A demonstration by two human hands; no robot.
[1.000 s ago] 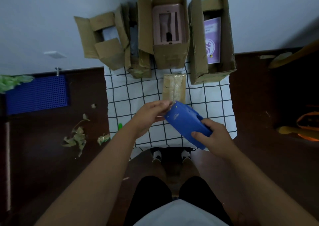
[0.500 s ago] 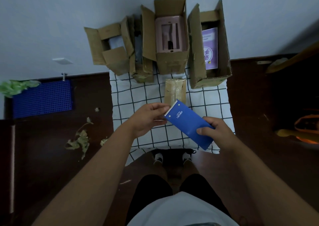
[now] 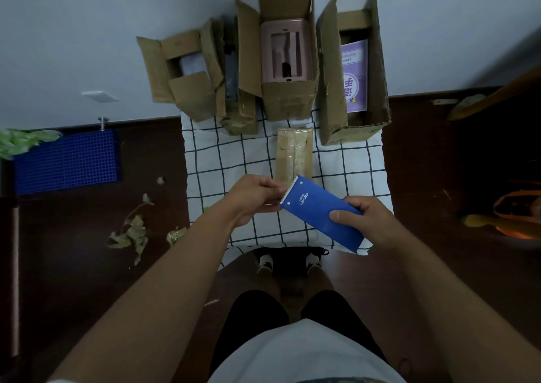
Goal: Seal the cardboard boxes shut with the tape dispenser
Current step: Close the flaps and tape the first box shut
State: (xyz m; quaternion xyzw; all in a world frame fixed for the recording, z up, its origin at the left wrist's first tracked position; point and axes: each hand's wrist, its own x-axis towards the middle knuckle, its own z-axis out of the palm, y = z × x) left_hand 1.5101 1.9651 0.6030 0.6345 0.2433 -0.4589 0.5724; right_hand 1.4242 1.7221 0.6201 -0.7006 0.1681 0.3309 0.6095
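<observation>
Four open cardboard boxes [image 3: 288, 57] stand on the checked cloth [image 3: 234, 160], flaps up, none sealed. Nearer, the right hand [image 3: 370, 221] grips the blue tape dispenser [image 3: 322, 213]; the left hand [image 3: 257, 197] pinches at its toothed end, probably freeing tape. Next: close a box's flaps.

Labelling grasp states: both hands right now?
Left hand: fingers pinched at the toothed end of the blue tape dispenser.
Right hand: holding the dispenser's body.

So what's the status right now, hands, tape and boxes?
Right hand grips blue tape dispenser; left hand pinches at its toothed end. Open boxes untaped; small box already taped. Nothing in the way.
</observation>
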